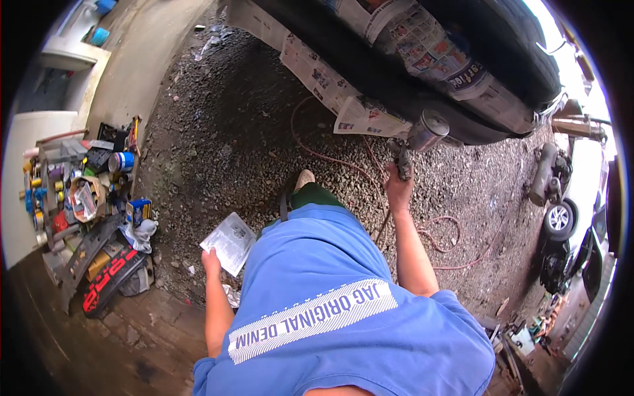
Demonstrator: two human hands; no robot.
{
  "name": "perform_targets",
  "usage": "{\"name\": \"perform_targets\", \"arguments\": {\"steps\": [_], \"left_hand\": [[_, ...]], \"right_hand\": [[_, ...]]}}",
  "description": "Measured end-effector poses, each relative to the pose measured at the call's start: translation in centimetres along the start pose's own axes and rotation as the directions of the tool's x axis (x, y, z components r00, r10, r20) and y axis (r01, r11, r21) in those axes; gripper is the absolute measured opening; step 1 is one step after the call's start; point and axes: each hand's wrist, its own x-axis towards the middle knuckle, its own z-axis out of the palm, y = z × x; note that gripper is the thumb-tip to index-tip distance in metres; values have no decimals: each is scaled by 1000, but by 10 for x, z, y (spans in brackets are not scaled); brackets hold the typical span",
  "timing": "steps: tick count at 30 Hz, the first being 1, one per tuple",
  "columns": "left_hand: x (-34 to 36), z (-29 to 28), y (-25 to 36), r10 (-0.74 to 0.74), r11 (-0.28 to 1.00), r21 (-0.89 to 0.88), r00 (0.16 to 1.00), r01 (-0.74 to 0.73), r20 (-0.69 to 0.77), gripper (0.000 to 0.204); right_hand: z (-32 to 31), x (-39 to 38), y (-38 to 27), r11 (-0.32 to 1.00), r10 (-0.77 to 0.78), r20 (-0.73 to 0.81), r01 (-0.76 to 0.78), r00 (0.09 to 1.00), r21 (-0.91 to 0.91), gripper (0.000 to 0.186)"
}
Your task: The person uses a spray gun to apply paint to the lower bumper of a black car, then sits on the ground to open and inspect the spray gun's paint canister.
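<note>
My right hand (pixel 399 190) is closed round the grip of a spray gun (pixel 405 164). A metal paint cup (pixel 429 130) sits on the gun, close to the lower edge of a dark car body (pixel 396 89). Newspaper sheets (pixel 330 82) cover parts of the car along its edge, and more printed paper (pixel 432 46) lies higher up on it. Out to the left, my left hand (pixel 211 263) grips a pale printed sheet of paper (pixel 231 243) by its edge. That sheet hangs beside my blue shirt, away from the car.
A reddish hose (pixel 333 157) loops over the gravel ground (pixel 205 132) near my feet. Cans, bottles and tools crowd the left side, with a black-and-red car part (pixel 115 280) in front. At the right stand a wheel (pixel 560 220) and a grey cylinder (pixel 543 173).
</note>
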Motion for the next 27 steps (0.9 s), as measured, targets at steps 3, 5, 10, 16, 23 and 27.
{"name": "perform_targets", "arguments": {"steps": [3, 5, 10, 16, 23, 27], "left_hand": [[36, -21, 31, 52, 998, -27, 998, -52, -21, 33], [49, -21, 50, 46, 995, -91, 999, -45, 5, 33], [70, -15, 94, 53, 994, -99, 994, -44, 95, 33], [112, -14, 131, 131, 990, 39, 982, -137, 133, 31], [153, -29, 148, 287, 937, 132, 927, -324, 241, 36], [145, -24, 175, 266, 891, 281, 913, -355, 309, 37]], "right_hand": [[-11, 5, -3, 992, -28, -75, 18, 997, -128, 23], [-28, 8, -8, 986, -76, -156, 51, 985, -159, 25], [-70, 8, -18, 947, -142, -361, 20, 922, -321, 31], [-55, 6, -52, 964, 58, -401, -155, 914, -215, 36], [4, -14, -97, 990, 141, -83, -138, 987, 42, 31], [-15, -17, -91, 991, 66, -193, -86, 979, -100, 37]]}}
